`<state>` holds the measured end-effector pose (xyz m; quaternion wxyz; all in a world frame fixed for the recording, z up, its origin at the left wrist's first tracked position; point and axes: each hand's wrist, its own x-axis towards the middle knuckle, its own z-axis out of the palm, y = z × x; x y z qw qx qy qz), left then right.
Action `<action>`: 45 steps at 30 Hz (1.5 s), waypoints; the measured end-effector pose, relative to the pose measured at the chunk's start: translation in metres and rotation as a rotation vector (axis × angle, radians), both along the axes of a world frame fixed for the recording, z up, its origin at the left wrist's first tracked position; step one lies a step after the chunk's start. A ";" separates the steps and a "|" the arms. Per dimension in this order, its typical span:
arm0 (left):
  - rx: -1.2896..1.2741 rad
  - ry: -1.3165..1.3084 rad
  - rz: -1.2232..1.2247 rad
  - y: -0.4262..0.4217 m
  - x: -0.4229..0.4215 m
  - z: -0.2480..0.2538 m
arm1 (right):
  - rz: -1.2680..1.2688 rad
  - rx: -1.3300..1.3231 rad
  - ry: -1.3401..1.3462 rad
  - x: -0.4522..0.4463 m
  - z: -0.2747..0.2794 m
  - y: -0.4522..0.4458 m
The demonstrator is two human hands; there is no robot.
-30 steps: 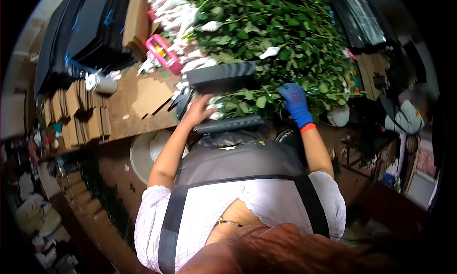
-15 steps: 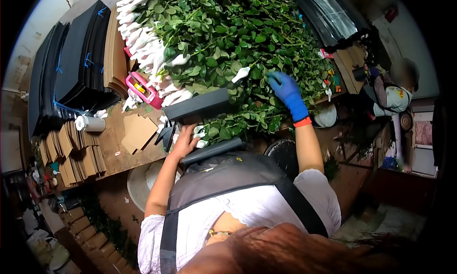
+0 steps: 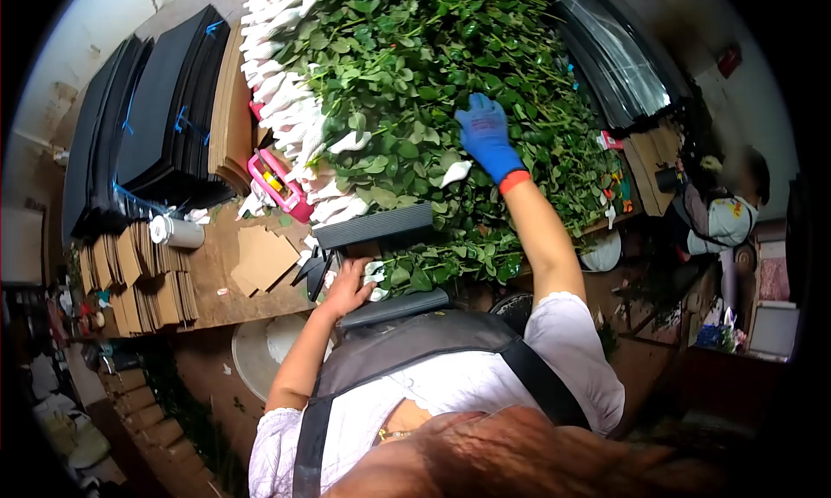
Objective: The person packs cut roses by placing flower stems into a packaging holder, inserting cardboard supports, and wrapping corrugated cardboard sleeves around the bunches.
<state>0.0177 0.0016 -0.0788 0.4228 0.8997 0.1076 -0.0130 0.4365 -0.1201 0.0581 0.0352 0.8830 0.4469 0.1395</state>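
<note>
- While few leafy stems [image 3: 421,278] lie between ridged boards [image 3: 374,227], most remain in the heap [image 3: 398,91]
- Left hand [image 3: 348,288]: fingers apart, beside white sleeves [image 3: 374,270]
- Right hand [image 3: 486,136]: on heap, grip unclear

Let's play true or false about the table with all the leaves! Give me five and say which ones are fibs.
1. The right hand wears a blue glove. True.
2. Both hands wear gloves. False: the left hand is bare.
3. White wraps lie left of the green leaves in the picture. True.
4. There's yellow at the gloved wrist. False: it's a red-orange cuff.
5. Black sheets stand beside brown cardboard. True.
</note>
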 end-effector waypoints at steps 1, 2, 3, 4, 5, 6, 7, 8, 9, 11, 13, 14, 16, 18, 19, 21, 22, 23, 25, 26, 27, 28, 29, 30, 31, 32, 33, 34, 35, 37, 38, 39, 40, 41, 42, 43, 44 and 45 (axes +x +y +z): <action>0.006 -0.034 0.004 0.000 -0.001 -0.004 | 0.057 -0.011 0.068 -0.002 0.013 -0.008; 0.021 -0.062 0.004 0.000 -0.001 -0.005 | 0.149 0.094 0.066 -0.003 0.020 -0.022; -0.016 0.012 0.010 0.000 0.000 0.006 | 0.246 0.202 0.066 -0.004 0.030 -0.035; -0.025 0.020 0.011 0.001 0.000 0.003 | 0.301 0.283 0.046 -0.011 0.050 -0.043; -0.037 0.027 0.013 0.001 -0.001 0.000 | 0.357 0.362 0.028 -0.022 0.075 -0.051; -0.039 0.037 0.012 0.001 0.000 0.003 | 0.376 0.353 -0.084 -0.038 0.104 -0.056; -0.021 0.020 0.010 0.001 -0.001 -0.002 | 0.389 0.347 -0.196 -0.051 0.121 -0.063; -0.027 0.023 0.009 0.002 -0.001 -0.002 | 0.396 0.294 -0.121 -0.051 0.115 -0.072; -0.036 0.029 0.008 0.001 -0.001 -0.002 | 0.401 0.235 -0.044 -0.046 0.104 -0.085; -0.059 0.005 0.008 0.002 -0.004 -0.002 | 0.385 0.238 -0.015 -0.054 0.106 -0.108; -0.028 -0.016 -0.007 0.004 -0.002 -0.007 | 0.366 0.358 -0.121 -0.059 0.133 -0.124; -0.068 -0.011 -0.003 0.003 -0.002 -0.004 | 0.347 0.298 -0.079 -0.063 0.135 -0.134; -0.095 -0.089 0.018 0.003 -0.004 -0.006 | 0.291 0.189 0.003 -0.070 0.135 -0.153; -0.096 -0.086 0.044 0.003 -0.004 -0.007 | 0.257 0.225 -0.016 -0.066 0.136 -0.183; -0.090 -0.079 0.060 0.005 -0.002 -0.007 | 0.248 0.242 -0.034 -0.061 0.140 -0.194; -0.028 -0.133 0.112 0.006 0.003 -0.012 | 0.217 0.301 -0.201 -0.065 0.161 -0.217; 0.017 -0.181 0.133 0.005 0.004 -0.016 | 0.249 0.315 -0.147 -0.065 0.160 -0.227; 0.064 -0.232 0.151 0.004 0.005 -0.019 | 0.277 0.332 -0.095 -0.067 0.157 -0.235; 0.059 -0.161 0.189 0.003 0.007 -0.021 | 0.276 0.412 0.012 -0.075 0.149 -0.252; 0.031 -0.171 0.200 0.003 0.008 -0.023 | 0.274 0.449 0.066 -0.078 0.144 -0.257; 0.003 -0.179 0.208 0.003 0.008 -0.025 | 0.272 0.486 0.142 -0.082 0.136 -0.262; -0.008 -0.200 0.212 0.004 0.008 -0.030 | 0.267 0.525 0.219 -0.090 0.127 -0.264; -0.094 -0.088 0.198 0.006 0.009 -0.024 | 0.262 0.566 0.297 -0.097 0.115 -0.267; -0.190 -0.055 0.273 0.006 0.009 -0.035 | 0.240 0.604 0.339 -0.101 0.101 -0.269; -0.195 -0.026 0.302 0.006 0.007 -0.028 | 0.227 0.592 0.376 -0.106 0.091 -0.267; -0.200 0.002 0.331 0.005 0.006 -0.020 | 0.221 0.567 0.364 -0.117 0.081 -0.258; -0.215 -0.023 0.351 0.006 0.004 -0.030 | 0.215 0.544 0.351 -0.124 0.070 -0.247; -0.186 0.005 0.343 0.008 0.003 -0.030 | 0.245 0.531 0.326 -0.120 0.049 -0.242; -0.158 0.030 0.335 0.010 0.005 -0.030 | 0.275 0.517 0.299 -0.117 0.028 -0.236; -0.207 0.020 0.376 0.008 0.008 -0.027 | 0.175 0.362 0.149 -0.122 -0.003 -0.223; -0.212 -0.038 0.360 0.008 0.008 -0.034 | 0.139 0.297 0.152 -0.122 -0.017 -0.221; -0.217 -0.098 0.346 0.009 0.009 -0.040 | 0.106 0.232 0.153 -0.121 -0.029 -0.219; -0.339 -0.223 0.342 0.006 0.010 -0.033 | 0.124 0.222 0.163 -0.119 -0.040 -0.217; -0.268 -0.149 0.362 0.006 0.009 -0.030 | 0.140 0.207 0.174 -0.118 -0.049 -0.218; -0.263 -0.102 0.354 0.007 0.009 -0.028 | 0.153 0.192 0.182 -0.118 -0.059 -0.218; -0.259 -0.056 0.341 0.007 0.010 -0.020 | 0.170 0.166 0.189 -0.116 -0.073 -0.218; -0.214 -0.053 0.321 0.008 0.009 -0.016 | 0.185 0.139 0.192 -0.113 -0.087 -0.216; -0.171 -0.056 0.299 0.009 0.009 -0.014 | 0.198 0.113 0.190 -0.107 -0.096 -0.218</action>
